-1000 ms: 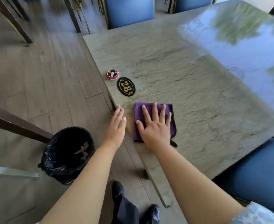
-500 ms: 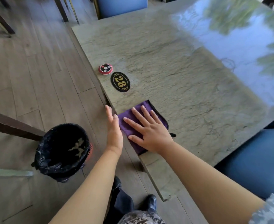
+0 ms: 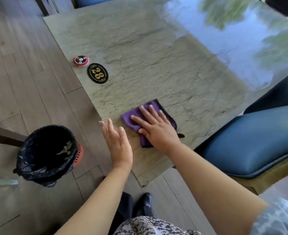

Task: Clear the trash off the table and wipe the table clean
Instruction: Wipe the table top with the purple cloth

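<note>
- Wooden floor planks (image 3: pixel 29 78) run along the left side of a pale marble bench (image 3: pixel 148 53), whose far part mirrors sky and trees.
- On the bench near its left edge sit a round red call button (image 3: pixel 81 60) and, just beside it, a black oval plate (image 3: pixel 97 73) reading 28.
- A purple cloth (image 3: pixel 145 114) lies flat on the bench near the front corner.
- The right hand (image 3: pixel 154 127) presses palm-down on the cloth, fingers (image 3: pixel 144 111) spread apart and straight, gripping nothing.
- The left hand (image 3: pixel 117 143) is at the bench's left edge just beside the cloth, flat, fingers straight and slightly apart, holding nothing; whether it touches the stone I cannot tell.
- A bin (image 3: pixel 46 153) lined with a black bag stands on the floor left of the bench, with some crumpled scraps inside.
- A blue padded chair (image 3: pixel 251 143) stands at the right.
</note>
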The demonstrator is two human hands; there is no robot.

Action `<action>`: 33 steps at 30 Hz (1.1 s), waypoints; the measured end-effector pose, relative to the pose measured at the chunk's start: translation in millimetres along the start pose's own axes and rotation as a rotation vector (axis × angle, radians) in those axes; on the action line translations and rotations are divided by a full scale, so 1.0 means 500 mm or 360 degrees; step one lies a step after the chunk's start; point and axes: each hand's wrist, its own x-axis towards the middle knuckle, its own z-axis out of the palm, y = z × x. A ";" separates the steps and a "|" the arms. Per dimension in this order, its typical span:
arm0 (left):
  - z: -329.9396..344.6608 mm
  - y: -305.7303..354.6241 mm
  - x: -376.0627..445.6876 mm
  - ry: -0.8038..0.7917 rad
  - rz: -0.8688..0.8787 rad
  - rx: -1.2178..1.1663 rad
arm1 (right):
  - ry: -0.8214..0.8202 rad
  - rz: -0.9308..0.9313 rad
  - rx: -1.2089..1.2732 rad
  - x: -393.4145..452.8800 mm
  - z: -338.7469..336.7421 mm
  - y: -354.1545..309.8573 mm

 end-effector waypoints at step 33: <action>-0.143 -0.034 -0.097 -0.0616 -0.0282 -0.0313 | 0.0078 0.0309 0.0588 -0.263 0.043 -0.270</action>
